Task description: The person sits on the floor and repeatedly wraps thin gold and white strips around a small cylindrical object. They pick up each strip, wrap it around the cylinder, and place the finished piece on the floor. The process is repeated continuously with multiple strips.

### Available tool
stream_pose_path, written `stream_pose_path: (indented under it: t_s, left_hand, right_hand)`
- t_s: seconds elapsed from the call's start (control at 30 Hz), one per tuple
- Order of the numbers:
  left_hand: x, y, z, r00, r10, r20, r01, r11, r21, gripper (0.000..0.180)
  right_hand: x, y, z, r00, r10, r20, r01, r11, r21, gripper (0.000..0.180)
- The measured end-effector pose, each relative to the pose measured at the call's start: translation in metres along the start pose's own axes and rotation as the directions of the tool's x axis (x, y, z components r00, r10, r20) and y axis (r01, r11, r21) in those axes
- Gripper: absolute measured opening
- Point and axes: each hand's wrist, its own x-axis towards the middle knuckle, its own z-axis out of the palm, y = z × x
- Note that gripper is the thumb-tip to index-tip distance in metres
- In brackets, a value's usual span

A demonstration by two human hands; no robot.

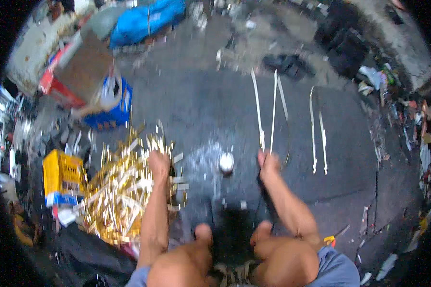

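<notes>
A loose heap of shiny gold and white strips [122, 198] lies to the left of my feet. My left hand [159, 163] is at the heap's right edge, its fingers curled and blurred; what they hold among the strips I cannot make out. My right hand [269, 163] is closed at the near end of a long pale strip [273, 110] on the dark mat. Just left of that lies another pale strip [257, 103]. Farther right, a pair of narrow strips [313, 129] runs lengthwise. Between my hands sits a small round white thing [226, 163] beside a whitish smear.
At the left stand a yellow box [63, 174], a blue box [109, 107] and a red-and-brown box [60, 86]. A blue bundle [148, 21] lies beyond them. A dark sandal [289, 65] rests at the mat's far edge. An orange-handled tool [329, 240] lies by my right knee.
</notes>
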Motion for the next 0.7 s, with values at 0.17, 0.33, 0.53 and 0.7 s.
stream_pose_path:
  t_s: [0.17,0.33,0.53,0.7]
  left_hand:
    - [-0.005,0.011,-0.027,0.992,-0.089,-0.090,0.096,0.993,0.075,0.026]
    - [-0.017,0.061,-0.014,0.956,0.118,0.268,0.014,0.896,-0.445,0.016]
    - [-0.045,0.081,0.011,0.805,0.110,0.583,0.354,0.700,-0.620,0.021]
    - [-0.057,0.071,0.006,0.703,0.034,0.710,0.562,0.585,-0.585,0.038]
  right_hand:
    - [-0.039,0.063,-0.035,0.983,0.054,0.175,0.052,0.835,-0.548,0.054]
    - [-0.115,0.008,0.017,0.478,-0.207,0.854,0.854,0.337,-0.396,0.080]
    - [-0.097,0.020,0.029,0.553,-0.146,0.820,0.795,0.387,-0.468,0.065]
    - [-0.097,-0.016,0.046,0.661,-0.427,0.617,0.733,0.544,-0.409,0.072]
